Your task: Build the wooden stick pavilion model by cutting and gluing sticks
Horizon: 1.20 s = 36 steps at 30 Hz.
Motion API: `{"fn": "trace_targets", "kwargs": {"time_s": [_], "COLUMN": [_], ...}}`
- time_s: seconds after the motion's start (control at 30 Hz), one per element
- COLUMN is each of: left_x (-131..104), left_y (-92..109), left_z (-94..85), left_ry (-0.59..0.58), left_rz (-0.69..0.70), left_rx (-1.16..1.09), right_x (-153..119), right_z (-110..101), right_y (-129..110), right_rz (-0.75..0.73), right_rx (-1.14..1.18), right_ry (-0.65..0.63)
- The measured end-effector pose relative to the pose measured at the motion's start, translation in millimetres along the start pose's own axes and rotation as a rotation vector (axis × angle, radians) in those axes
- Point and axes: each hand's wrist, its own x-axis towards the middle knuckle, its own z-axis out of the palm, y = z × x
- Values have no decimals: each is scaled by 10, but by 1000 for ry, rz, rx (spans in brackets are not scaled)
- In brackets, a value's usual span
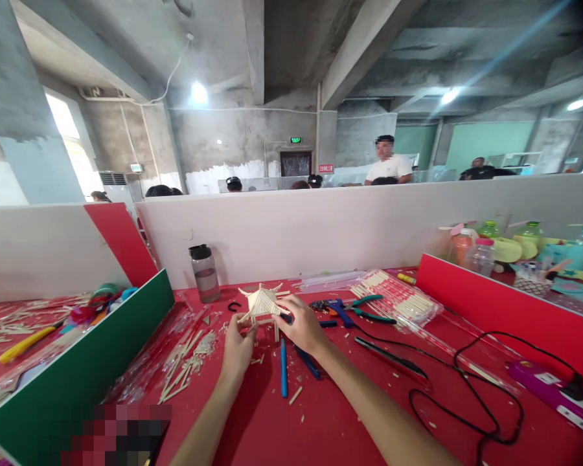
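A small pale wooden stick model (262, 302) with a peaked, pavilion-like roof and flared corners is held above the red table. My left hand (239, 343) pinches its lower left side, fingers closed on it. On the right, my right hand (298, 323) has its thumb and fingers closed on the model's right edge. Below the hands lies a blue pen-like stick (284, 367). Just beyond my right hand rest a blue glue gun (341, 312) and green-handled pliers (373, 309).
A water bottle (205, 273) stands against the white partition (291, 226). Loose sticks (182, 375) lie left, bagged sticks (398, 298) right. A black cable loops toward a purple power strip (554, 395). Green (87, 362) and red (510, 304) dividers flank the table. People are beyond.
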Motion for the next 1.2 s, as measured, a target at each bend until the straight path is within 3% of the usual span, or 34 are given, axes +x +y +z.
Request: {"fn": "trace_targets", "kwargs": {"time_s": [1.2], "left_x": [12], "left_y": [-2], "left_z": [0], "left_ry": [22], "left_rz": [10], "left_rx": [17], "right_x": [0], "right_z": [-21], "right_y": [-9], "right_rz": [-11], "right_rx": [37], "right_ry": [-21]}}
